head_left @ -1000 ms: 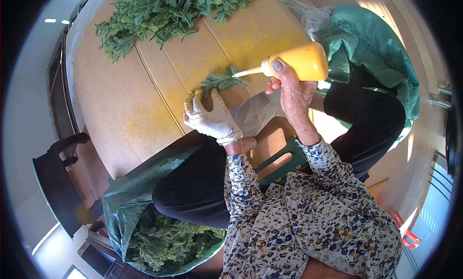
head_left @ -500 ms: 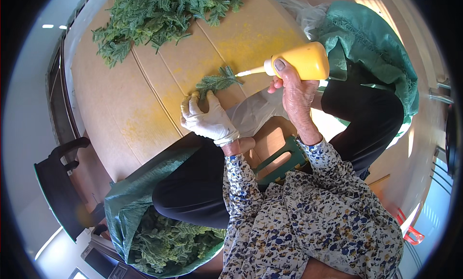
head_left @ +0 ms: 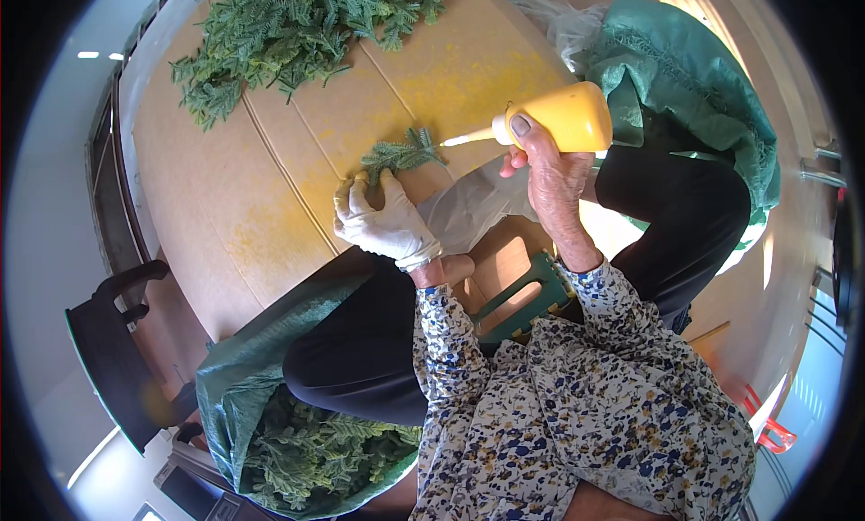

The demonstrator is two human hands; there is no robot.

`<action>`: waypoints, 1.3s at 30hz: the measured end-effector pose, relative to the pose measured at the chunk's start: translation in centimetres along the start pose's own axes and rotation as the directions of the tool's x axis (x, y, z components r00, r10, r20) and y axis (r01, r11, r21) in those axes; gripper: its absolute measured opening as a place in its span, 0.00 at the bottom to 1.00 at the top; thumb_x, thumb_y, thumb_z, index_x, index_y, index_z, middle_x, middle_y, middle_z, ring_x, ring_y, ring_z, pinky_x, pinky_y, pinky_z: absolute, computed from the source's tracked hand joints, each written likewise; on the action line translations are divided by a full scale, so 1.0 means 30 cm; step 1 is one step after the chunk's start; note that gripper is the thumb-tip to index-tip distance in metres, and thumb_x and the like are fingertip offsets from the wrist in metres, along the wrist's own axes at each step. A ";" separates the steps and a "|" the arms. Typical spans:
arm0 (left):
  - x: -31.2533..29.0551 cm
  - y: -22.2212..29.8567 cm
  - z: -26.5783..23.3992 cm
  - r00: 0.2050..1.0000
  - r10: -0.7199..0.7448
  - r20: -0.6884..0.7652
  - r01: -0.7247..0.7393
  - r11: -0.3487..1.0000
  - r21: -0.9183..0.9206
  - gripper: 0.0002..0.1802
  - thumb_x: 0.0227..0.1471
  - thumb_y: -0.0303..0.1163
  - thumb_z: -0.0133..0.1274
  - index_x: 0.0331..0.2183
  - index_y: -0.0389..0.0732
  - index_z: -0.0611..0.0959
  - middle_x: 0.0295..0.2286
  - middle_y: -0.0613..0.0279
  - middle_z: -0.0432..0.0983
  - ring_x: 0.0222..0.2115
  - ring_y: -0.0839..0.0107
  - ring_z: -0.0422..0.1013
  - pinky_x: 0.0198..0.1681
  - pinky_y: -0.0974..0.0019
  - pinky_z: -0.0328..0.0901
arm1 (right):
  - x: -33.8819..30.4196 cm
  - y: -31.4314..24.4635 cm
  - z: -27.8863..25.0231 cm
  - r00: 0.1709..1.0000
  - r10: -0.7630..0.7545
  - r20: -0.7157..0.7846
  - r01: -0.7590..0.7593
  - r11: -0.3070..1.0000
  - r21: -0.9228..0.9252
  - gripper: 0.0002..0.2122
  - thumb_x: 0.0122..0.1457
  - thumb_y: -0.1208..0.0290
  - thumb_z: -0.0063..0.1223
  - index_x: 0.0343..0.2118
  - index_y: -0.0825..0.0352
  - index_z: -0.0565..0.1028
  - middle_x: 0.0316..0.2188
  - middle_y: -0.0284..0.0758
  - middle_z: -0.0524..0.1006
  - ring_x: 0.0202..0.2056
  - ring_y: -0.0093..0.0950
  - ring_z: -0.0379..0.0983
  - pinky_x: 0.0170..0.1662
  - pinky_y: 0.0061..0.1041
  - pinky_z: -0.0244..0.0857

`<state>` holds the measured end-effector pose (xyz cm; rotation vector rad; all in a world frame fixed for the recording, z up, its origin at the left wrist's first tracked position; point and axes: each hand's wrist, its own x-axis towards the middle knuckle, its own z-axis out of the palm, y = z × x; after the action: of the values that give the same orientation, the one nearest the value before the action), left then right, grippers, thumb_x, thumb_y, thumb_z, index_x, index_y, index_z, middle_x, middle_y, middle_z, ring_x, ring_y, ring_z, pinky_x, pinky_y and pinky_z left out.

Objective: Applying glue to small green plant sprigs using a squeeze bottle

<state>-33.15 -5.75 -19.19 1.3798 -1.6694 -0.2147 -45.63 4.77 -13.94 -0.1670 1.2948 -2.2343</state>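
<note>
My left hand [head_left: 383, 222], in a white glove, pinches the stem end of a small green fir sprig [head_left: 403, 153] over the cardboard surface. My bare right hand [head_left: 554, 174] is wrapped round a yellow squeeze bottle [head_left: 569, 117], which lies tilted with its thin nozzle pointing left. The nozzle tip is at the sprig's outer needles; whether it touches them I cannot tell. A large heap of green fir sprigs [head_left: 279, 43] lies at the far left of the cardboard.
The cardboard [head_left: 270, 260] bears creases and yellow powdery stains. A green sack [head_left: 221, 386] holding more sprigs stands at the lower left. Another green sack [head_left: 694, 70] lies at the far right, beside clear plastic film [head_left: 478, 210]. A dark chair [head_left: 108, 350] is at the left.
Both hands, with the sprig and the bottle, have shifted very slightly left. The nozzle stays at the sprig's tip and both grips are unchanged.
</note>
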 end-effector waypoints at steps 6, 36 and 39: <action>-0.001 -0.038 0.004 1.000 -0.011 0.015 0.011 1.000 -0.012 0.15 0.30 0.26 0.64 0.28 0.39 0.80 0.34 0.60 0.74 0.38 0.61 0.65 0.40 0.59 0.62 | -0.030 -0.006 0.018 0.983 -0.163 -0.089 0.157 0.985 -0.070 0.07 0.50 0.78 0.55 0.32 0.73 0.73 0.23 0.36 0.74 0.17 0.18 0.68 0.17 0.20 0.69; -0.019 0.075 -0.040 0.963 0.111 0.246 -0.069 0.982 -0.173 0.18 0.34 0.27 0.63 0.34 0.41 0.83 0.33 0.61 0.76 0.37 0.64 0.67 0.41 0.62 0.64 | -0.028 -0.042 0.018 0.990 -0.069 -0.119 0.071 0.997 0.010 0.10 0.50 0.70 0.57 0.31 0.67 0.70 0.23 0.33 0.72 0.16 0.17 0.61 0.18 0.22 0.64; -0.025 0.072 -0.021 0.977 0.072 0.201 -0.038 0.985 -0.167 0.16 0.33 0.26 0.64 0.32 0.39 0.83 0.29 0.62 0.76 0.35 0.65 0.67 0.40 0.63 0.64 | -0.017 -0.057 0.023 0.989 -0.095 -0.111 0.098 0.995 0.025 0.10 0.49 0.70 0.57 0.31 0.67 0.70 0.23 0.33 0.72 0.15 0.17 0.61 0.18 0.21 0.64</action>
<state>-34.21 -4.12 -17.87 1.2202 -1.8148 -0.4659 -45.62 5.16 -12.06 -0.0986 1.3347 -2.3736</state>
